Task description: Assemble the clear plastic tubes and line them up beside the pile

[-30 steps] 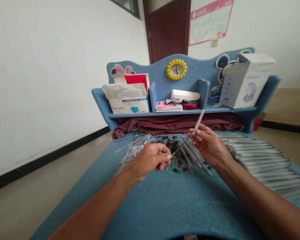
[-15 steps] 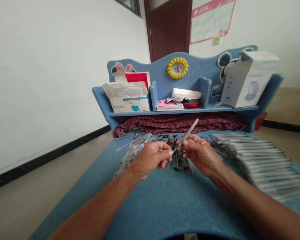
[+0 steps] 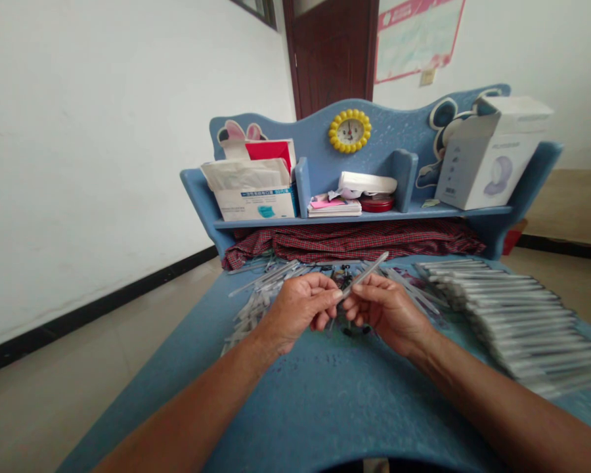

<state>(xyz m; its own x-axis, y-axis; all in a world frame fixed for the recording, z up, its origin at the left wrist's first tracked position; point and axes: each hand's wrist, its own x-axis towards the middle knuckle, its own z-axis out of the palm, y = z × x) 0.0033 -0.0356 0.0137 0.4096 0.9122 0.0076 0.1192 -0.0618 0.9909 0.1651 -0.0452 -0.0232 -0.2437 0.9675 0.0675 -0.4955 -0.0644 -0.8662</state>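
Both my hands meet over the blue desk (image 3: 325,401). My left hand (image 3: 300,309) pinches the near end of a thin clear pen tube (image 3: 369,269). My right hand (image 3: 387,309) is closed round the same tube a little further along, and its far end points up and right. Just behind my hands lies a loose heap of clear tubes (image 3: 270,282) mixed with small black parts (image 3: 345,276). To the right, a neat row of finished grey pens (image 3: 512,315) lies side by side on the desk.
A blue shelf (image 3: 364,217) stands at the desk's back with a white box of masks (image 3: 256,197), notebooks (image 3: 335,209), a yellow clock (image 3: 349,131) and a large white carton (image 3: 487,161). A red checked cloth (image 3: 354,240) lies under it. White wall on the left, brown door behind.
My right hand slid down the tube toward my left hand. The tube's far end has dropped from steeply raised to a low tilt.
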